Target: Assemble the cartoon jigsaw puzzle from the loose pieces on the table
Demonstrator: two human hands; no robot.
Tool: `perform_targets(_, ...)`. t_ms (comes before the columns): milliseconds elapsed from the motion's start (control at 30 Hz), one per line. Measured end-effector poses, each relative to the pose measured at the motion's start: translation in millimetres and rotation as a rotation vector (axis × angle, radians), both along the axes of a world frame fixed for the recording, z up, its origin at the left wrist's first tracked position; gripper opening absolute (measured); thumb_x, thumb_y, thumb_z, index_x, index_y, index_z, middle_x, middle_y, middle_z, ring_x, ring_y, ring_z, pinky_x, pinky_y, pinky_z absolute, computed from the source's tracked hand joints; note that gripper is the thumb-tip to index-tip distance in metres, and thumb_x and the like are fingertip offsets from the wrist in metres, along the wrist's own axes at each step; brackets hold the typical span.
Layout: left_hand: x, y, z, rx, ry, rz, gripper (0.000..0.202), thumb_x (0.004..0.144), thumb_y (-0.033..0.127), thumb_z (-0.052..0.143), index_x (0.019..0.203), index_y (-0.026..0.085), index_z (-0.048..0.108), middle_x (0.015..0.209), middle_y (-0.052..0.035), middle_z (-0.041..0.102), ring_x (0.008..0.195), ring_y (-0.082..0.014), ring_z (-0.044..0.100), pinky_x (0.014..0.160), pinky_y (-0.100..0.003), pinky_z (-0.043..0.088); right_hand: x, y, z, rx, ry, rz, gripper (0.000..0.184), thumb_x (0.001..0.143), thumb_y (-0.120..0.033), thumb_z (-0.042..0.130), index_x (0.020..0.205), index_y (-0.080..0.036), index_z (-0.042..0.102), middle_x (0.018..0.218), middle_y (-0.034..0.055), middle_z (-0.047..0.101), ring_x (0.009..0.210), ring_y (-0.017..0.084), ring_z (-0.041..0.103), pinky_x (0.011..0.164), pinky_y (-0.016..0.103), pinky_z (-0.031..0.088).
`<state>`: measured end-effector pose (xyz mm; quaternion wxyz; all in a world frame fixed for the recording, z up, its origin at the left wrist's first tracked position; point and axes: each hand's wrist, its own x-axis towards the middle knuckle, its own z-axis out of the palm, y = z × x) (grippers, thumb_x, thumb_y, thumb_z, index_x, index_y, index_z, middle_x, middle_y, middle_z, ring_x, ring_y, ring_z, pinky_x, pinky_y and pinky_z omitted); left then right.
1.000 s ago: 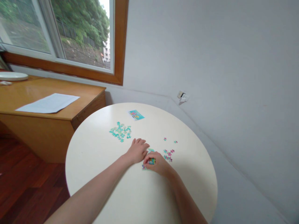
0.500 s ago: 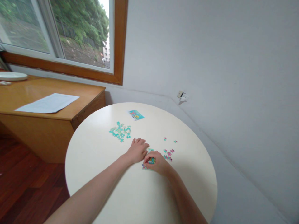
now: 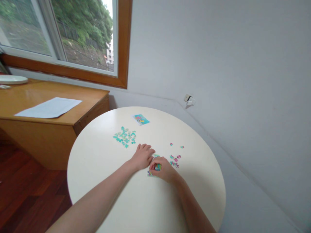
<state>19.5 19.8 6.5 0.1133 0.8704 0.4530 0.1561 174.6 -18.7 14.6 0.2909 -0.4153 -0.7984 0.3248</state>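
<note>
On the round cream table my left hand lies palm down, fingers together and flat, touching a small joined patch of colourful jigsaw pieces. My right hand curls over that patch, fingertips pinched on it. Loose pink and teal pieces lie just right of my right hand. A heap of teal pieces sits farther back on the left. A small picture card lies near the table's far edge.
A wooden desk stands left of the table with a sheet of paper and a white plate on it. A window is above it. Grey walls close in on the right, with a wall socket.
My right fingers have closed a little more over the joined pieces. The view has shifted very slightly; my left hand stays put.
</note>
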Motion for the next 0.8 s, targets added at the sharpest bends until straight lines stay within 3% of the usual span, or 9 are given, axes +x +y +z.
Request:
perform_targets(200, 0.1, -0.5, 0.5, -0.001, -0.009, 0.001, 0.030, 0.084, 0.025, 0.049, 0.113, 0.026, 0.057, 0.122, -0.0077, 0.054, 0.118, -0.0272, 0.043, 0.101, -0.049, 0.029, 3.8, 2.5, 1.1, 0.097, 0.044, -0.125, 0.007, 0.066, -0.014, 0.063, 0.063, -0.020, 0.060, 0.062, -0.0018, 0.058, 0.060, 0.011, 0.053, 0.063, 0.025, 0.044)
perform_targets(433, 0.4, -0.6, 0.6, 0.011, -0.005, -0.003, 0.029, 0.084, 0.023, 0.048, 0.112, 0.024, 0.057, 0.122, -0.0085, 0.054, 0.117, -0.0275, 0.043, 0.100, -0.049, 0.030, 4.3, 2.9, -4.5, 0.016, -0.037, -0.014, 0.014, 0.061, -0.011, 0.070, 0.058, -0.020, 0.059, 0.058, -0.0040, 0.057, 0.059, 0.011, 0.050, 0.059, 0.023, 0.040)
perform_targets(800, -0.1, -0.7, 0.7, 0.027, 0.001, -0.005, 0.029, 0.084, 0.023, 0.048, 0.112, 0.023, 0.058, 0.121, -0.0089, 0.055, 0.117, -0.0274, 0.044, 0.101, -0.047, 0.030, 2.4, 0.7, 1.0, 0.028, -0.069, -0.092, 0.017, 0.060, -0.007, 0.068, 0.055, -0.020, 0.056, 0.054, -0.0053, 0.053, 0.056, 0.010, 0.047, 0.059, 0.023, 0.038)
